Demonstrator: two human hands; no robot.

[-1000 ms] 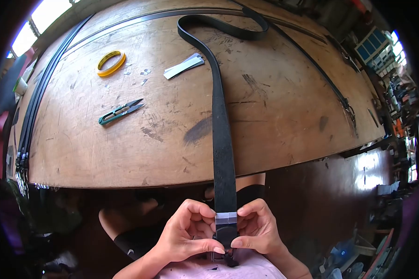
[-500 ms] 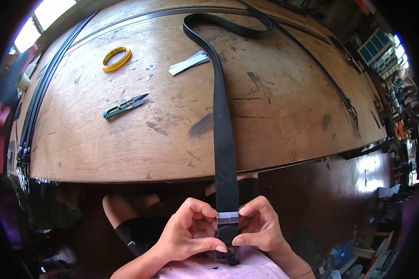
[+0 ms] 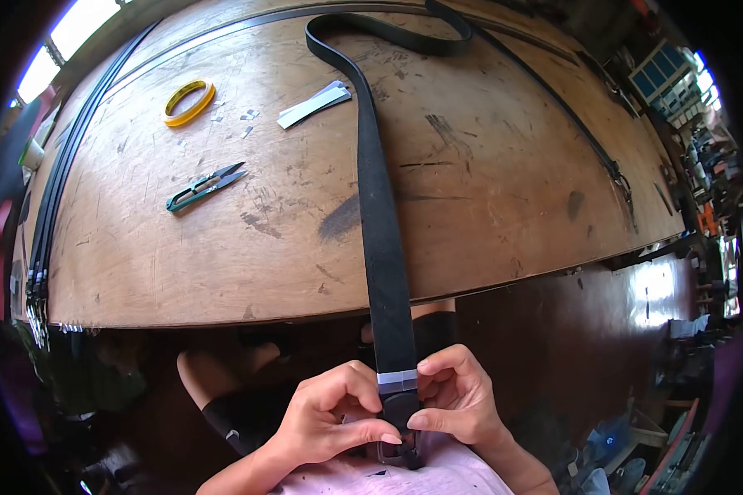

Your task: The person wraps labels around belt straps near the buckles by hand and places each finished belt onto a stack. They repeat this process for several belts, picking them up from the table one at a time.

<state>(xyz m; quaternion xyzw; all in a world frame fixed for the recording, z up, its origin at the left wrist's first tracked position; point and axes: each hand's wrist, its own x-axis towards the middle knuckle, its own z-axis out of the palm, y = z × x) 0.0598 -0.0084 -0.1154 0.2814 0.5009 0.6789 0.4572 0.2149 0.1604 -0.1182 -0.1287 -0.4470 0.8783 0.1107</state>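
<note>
A long black belt (image 3: 381,223) runs from the tabletop over its near edge and down to my lap. My left hand (image 3: 328,421) grips its near end from the left, thumb across the front and fingers curled at the edge. From the right, my right hand (image 3: 462,400) pinches the same end, with its index fingertip beside a white and clear band (image 3: 397,378) around the belt. Below the thumbs a dark metal buckle (image 3: 388,453) is partly visible against the pink shirt. The fingers behind the belt are hidden.
On the wooden table (image 3: 289,272) lie a roll of yellow tape (image 3: 209,96), green-handled thread snips (image 3: 206,186), white strips (image 3: 314,106) and small clear pieces. Several thin black straps (image 3: 66,173) line the left side. Another dark strap (image 3: 553,92) lies to the right.
The table and its things appear shifted slightly left as the view moves. My left index finger has dropped from the band to lower on the belt's edge. Both hands keep their hold.
</note>
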